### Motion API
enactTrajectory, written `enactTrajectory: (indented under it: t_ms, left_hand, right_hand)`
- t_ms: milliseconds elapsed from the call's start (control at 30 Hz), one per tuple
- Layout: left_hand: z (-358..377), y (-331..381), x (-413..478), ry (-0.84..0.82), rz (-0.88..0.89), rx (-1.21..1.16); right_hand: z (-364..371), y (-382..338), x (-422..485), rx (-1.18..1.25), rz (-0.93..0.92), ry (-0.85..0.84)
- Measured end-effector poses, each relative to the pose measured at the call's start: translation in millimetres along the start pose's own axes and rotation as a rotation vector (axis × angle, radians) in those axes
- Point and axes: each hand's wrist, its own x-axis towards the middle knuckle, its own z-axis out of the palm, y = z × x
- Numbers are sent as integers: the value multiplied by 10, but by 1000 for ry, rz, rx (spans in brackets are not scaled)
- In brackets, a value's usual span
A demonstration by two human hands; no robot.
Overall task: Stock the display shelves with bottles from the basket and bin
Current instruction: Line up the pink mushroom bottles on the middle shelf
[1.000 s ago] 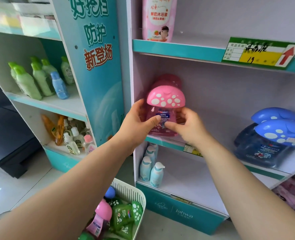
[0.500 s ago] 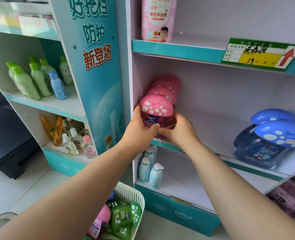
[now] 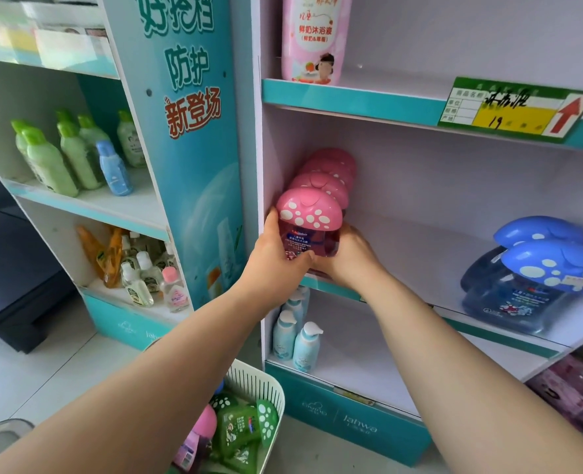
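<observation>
Moved leftward, the pink mushroom bottle [image 3: 309, 218] is gripped by left hand [image 3: 276, 256] and right hand [image 3: 348, 260]; basket [image 3: 261, 384] holds green bottles [image 3: 238, 431].

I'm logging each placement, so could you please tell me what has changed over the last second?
The pink mushroom-cap bottle moved left toward the side wall, lining up in front of the pink row. The left hand and right hand still grip it. The blue bottles and basket stayed put.
</observation>
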Motion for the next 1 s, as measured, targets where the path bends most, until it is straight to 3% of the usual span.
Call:
enactTrajectory:
  t_ms: [167,300,433,533,767,1000]
  left_hand:
    - [-75,-22,-191,-16,5,-29]
    - [-380,-227,-535,20,155,162]
    - [-797,-850,-845,55,205,420]
    - [-1073,-1448,-1121,36,74,505]
    - [-1366,-2645,-1559,-44,-238,593]
    - [-1388,-3402,-1630,23,-381,502]
  right_hand:
    - [-46,-13,-309,36,15,123]
    - [132,-41,-833,-10,-212,341]
    - [662,-5,-1221,-12,-463,340]
    - [1243,49,-1407,5,-488,142]
    - [2467,345,-1502,-119,-312,-361]
    - [3518,536,-1305,-205,-133,-624]
